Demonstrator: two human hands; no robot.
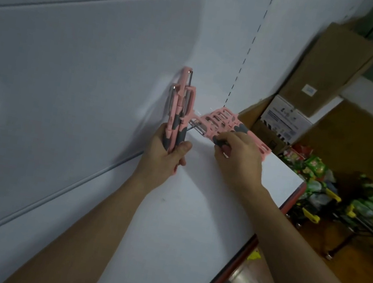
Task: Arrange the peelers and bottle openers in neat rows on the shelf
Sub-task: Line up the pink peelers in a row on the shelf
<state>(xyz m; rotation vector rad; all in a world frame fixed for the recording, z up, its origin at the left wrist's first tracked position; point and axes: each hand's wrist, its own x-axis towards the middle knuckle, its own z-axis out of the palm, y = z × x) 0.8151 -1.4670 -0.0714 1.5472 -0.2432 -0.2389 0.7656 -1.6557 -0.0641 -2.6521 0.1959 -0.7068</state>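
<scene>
Head view: a bundle of peelers (181, 105) is gripped in the left hand (165, 154). Fingers and thumb are curled round the grey handle ends, and the pink heads stand upright above the fist. The right hand (239, 162) is pinched on the dark handle of a single peeler (201, 129), whose metal blade lies just beyond the fingertips. Immediately past that pinch, a row of laid peelers (229, 124) rests on the white shelf (193, 212).

The items are judged light and rigid, of plastic with sharp steel blades. The grey handle is judged the safe place to hold. The bundle is judged liable to fan out or slip if the grasp is loosened.
</scene>
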